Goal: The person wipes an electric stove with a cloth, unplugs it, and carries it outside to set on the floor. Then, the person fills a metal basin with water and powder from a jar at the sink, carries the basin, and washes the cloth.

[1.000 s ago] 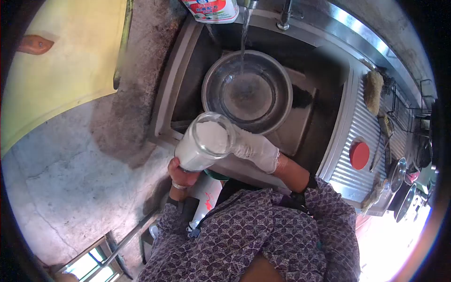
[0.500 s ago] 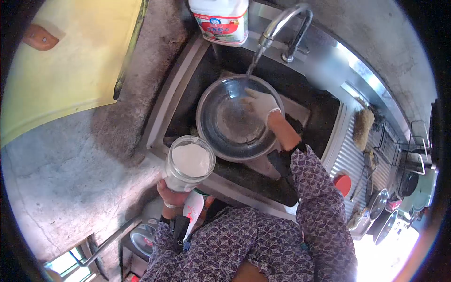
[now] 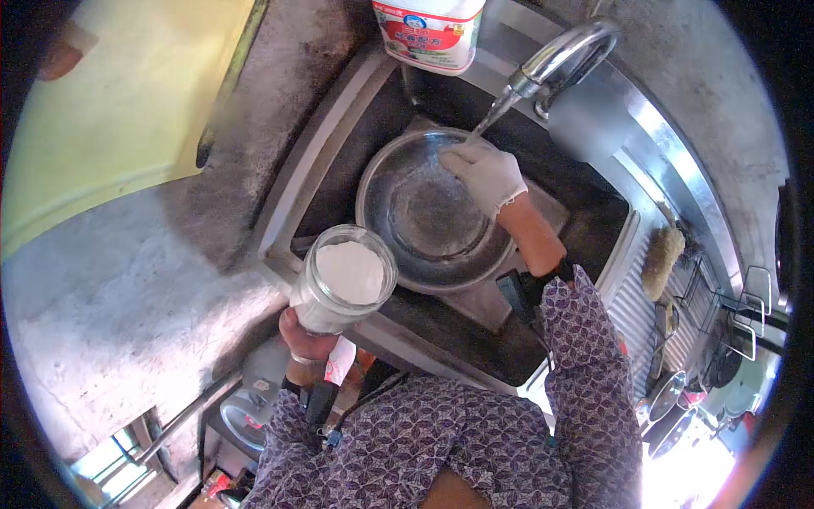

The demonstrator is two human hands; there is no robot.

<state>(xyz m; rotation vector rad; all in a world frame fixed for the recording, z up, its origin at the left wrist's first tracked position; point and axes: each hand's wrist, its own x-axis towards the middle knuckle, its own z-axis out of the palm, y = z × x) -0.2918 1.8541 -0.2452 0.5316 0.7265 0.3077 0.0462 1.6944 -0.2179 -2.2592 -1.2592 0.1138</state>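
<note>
My left hand [image 3: 309,338] is wrapped around a clear glass jar [image 3: 326,310] without a lid, close to the sink's front left corner. White powder [image 3: 349,273] fills the jar almost to the rim. In a whitish glove, my right hand [image 3: 487,176] is over the back right rim of a round metal basin [image 3: 398,254], where water runs down from the faucet [image 3: 543,68]. Its fingers are bent and drawn together; no object shows in them. The basin rests in the dark sink [image 3: 441,339] and its bottom looks wet.
A white jug with a red label [image 3: 428,38] stands at the sink's back left. To the right, a sponge-like scrubber [image 3: 661,261] lies on the ribbed drainboard [image 3: 623,293] by a wire rack [image 3: 750,314]. A yellow sheet [image 3: 110,127] covers the upper left ledge.
My right hand has come up under the stream, its fingers going from spread to drawn together. The jar stays in my left hand. The view has shifted slightly.
</note>
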